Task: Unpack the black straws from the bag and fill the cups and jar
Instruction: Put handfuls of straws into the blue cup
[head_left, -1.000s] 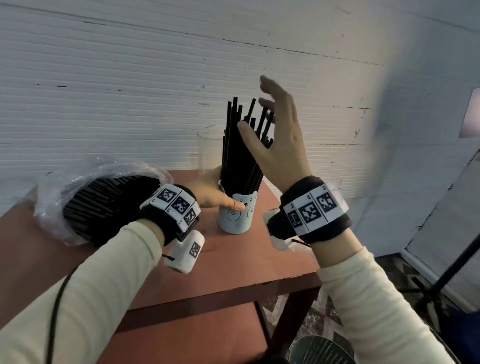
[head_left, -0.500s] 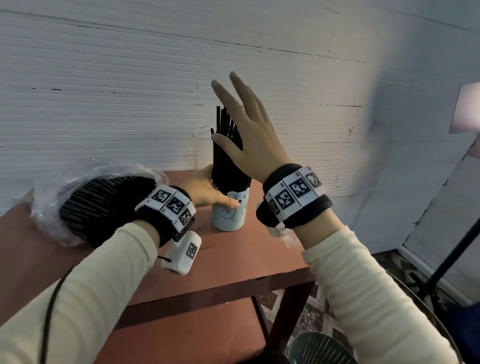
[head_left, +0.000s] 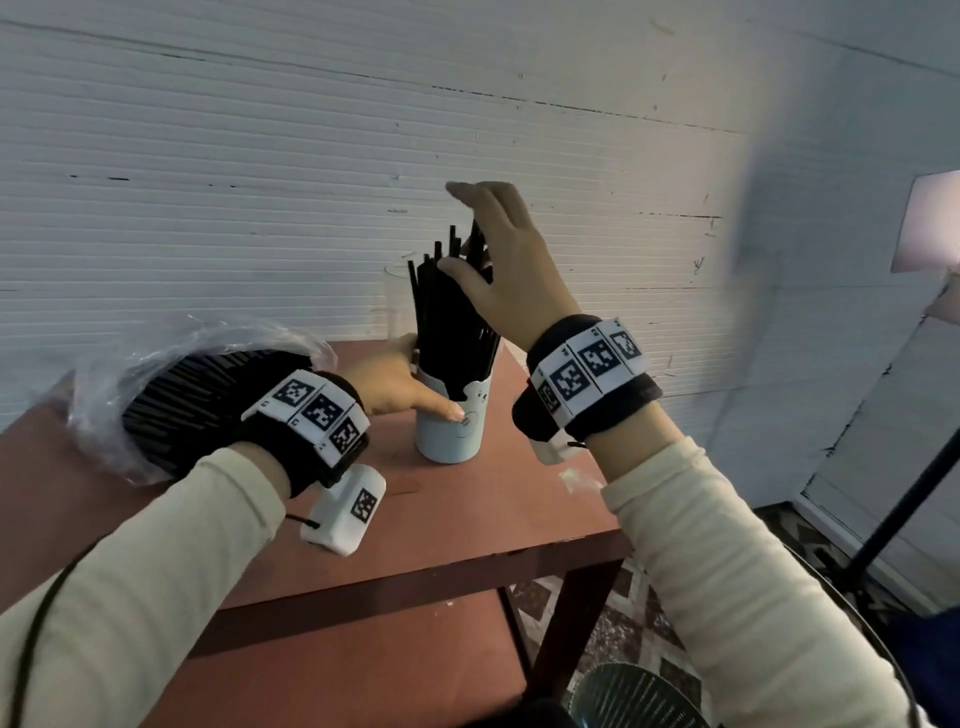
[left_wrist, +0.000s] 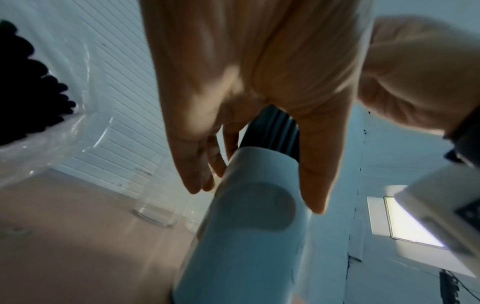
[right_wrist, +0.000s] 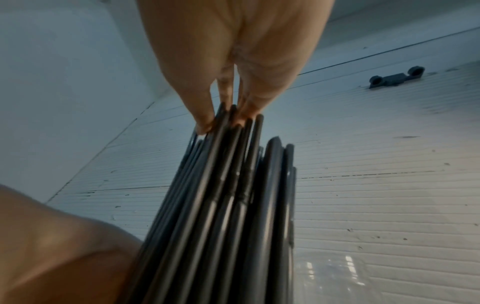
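A pale blue cup (head_left: 451, 423) with a drawn face stands on the red-brown table (head_left: 467, 509), packed with upright black straws (head_left: 449, 322). My left hand (head_left: 397, 384) grips the cup, thumb across its front and fingers behind it. The left wrist view shows this hand (left_wrist: 259, 82) around the cup (left_wrist: 246, 236). My right hand (head_left: 501, 265) hovers over the bundle with straight fingers, the thumb against its side. In the right wrist view the fingertips (right_wrist: 205, 125) touch the tops of the straws (right_wrist: 221, 205). At the left lies a clear plastic bag (head_left: 104, 395) full of black straws (head_left: 192, 400).
An empty clear glass (head_left: 397, 301) stands behind the cup, against the white ribbed wall (head_left: 260, 182); the left wrist view shows the glass (left_wrist: 155, 205) too. The table's right edge is close to the cup. A black stand pole (head_left: 909, 499) and a round grey object (head_left: 639, 696) are on the floor at right.
My right hand was raised with spread fingers beside the straws; it has come over the bundle and its fingertips now touch the tops. The left hand has kept its grip on the cup.
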